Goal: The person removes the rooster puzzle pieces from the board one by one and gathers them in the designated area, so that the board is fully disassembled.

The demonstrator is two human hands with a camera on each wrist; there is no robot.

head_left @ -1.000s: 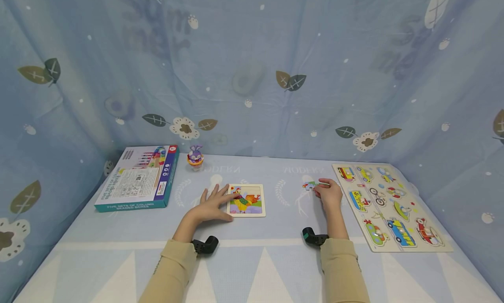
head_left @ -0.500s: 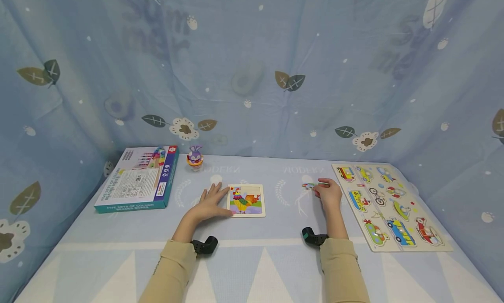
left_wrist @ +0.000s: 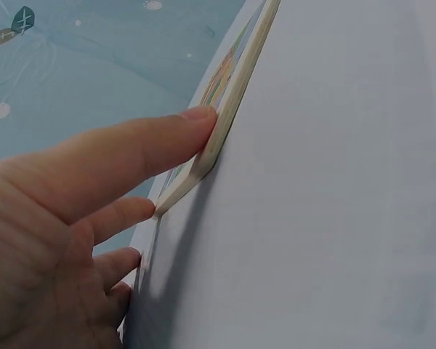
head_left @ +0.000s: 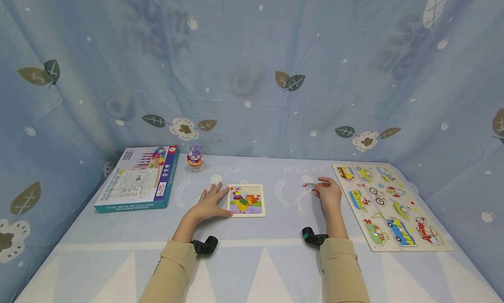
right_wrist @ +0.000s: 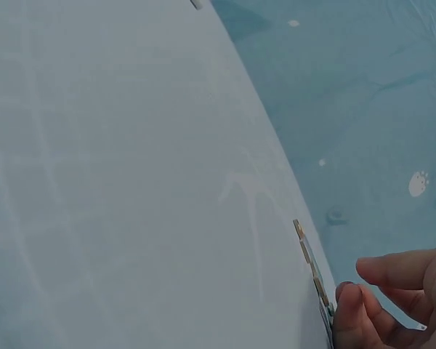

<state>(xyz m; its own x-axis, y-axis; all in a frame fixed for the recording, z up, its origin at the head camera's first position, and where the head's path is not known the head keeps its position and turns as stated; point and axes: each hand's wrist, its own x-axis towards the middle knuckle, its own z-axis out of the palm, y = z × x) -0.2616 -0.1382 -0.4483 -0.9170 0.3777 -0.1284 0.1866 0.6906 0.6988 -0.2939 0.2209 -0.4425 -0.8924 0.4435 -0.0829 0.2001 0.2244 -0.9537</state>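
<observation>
A small framed picture puzzle [head_left: 263, 201] with a colourful rooster lies flat on the table in the head view. My left hand [head_left: 209, 208] is spread at its left side, fingers straight. In the left wrist view the thumb [left_wrist: 192, 125] rests on the light wooden frame [left_wrist: 236, 98], and the index fingertip touches its corner. Further right, my right hand [head_left: 330, 194] pinches a small multicoloured puzzle piece [head_left: 308, 186] with curled fingers, low over the table. The right wrist view has this puzzle piece [right_wrist: 314, 273] almost edge-on beside the fingertips; its near end is hidden by the hand.
A wooden peg board with vehicle pictures [head_left: 368, 215] lies right of the right hand. At the back left are a flat toy box [head_left: 135, 180] and a small purple rabbit-eared figure [head_left: 195, 157]. Blue patterned cloth [head_left: 252, 75] hangs behind the table.
My left index finger has drawn back from over the rooster picture to the frame's left edge. The puzzle piece at my right hand has tilted flatter and back; that hand stays in place.
</observation>
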